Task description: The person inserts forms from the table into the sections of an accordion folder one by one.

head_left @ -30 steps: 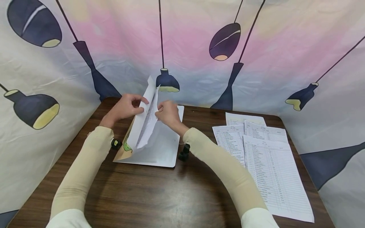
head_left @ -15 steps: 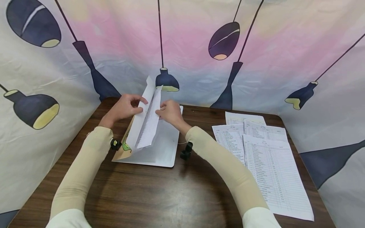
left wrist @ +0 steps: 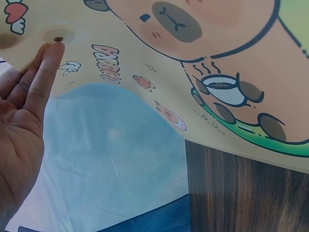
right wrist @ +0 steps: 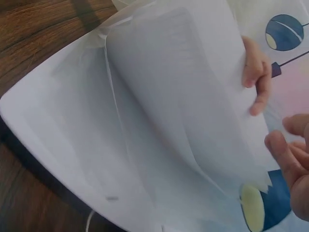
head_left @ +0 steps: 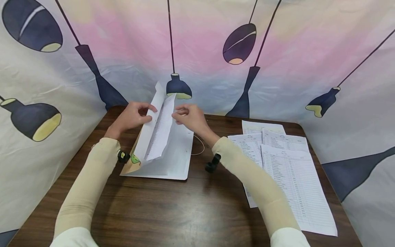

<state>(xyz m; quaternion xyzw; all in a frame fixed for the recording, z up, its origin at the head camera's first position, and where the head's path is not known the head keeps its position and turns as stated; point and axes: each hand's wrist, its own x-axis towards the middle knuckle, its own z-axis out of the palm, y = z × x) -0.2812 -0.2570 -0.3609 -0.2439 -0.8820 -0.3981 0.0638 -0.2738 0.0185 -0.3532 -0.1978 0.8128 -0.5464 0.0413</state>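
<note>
1. My left hand (head_left: 130,116) pinches the free edge of the raised cover (head_left: 146,134); some fingers lie straight on its outer face.
2. The folder (head_left: 180,159) lies toward the far left corner of the worktop (head_left: 160,206), and papers (head_left: 162,127) stand tilted inside it.
3. I judge the papers light, soft and easy to crease, so I should take them gently by their right edge. The cover seems thin, bendable, perhaps slippery.
4. My right hand (head_left: 194,118) is loosely bent, a small gap between thumb and fingers, just beside this edge. I see nothing held; whether it touches, I cannot tell.
5. Other sheets (head_left: 290,178) lie along the worktop's right edge.
</note>
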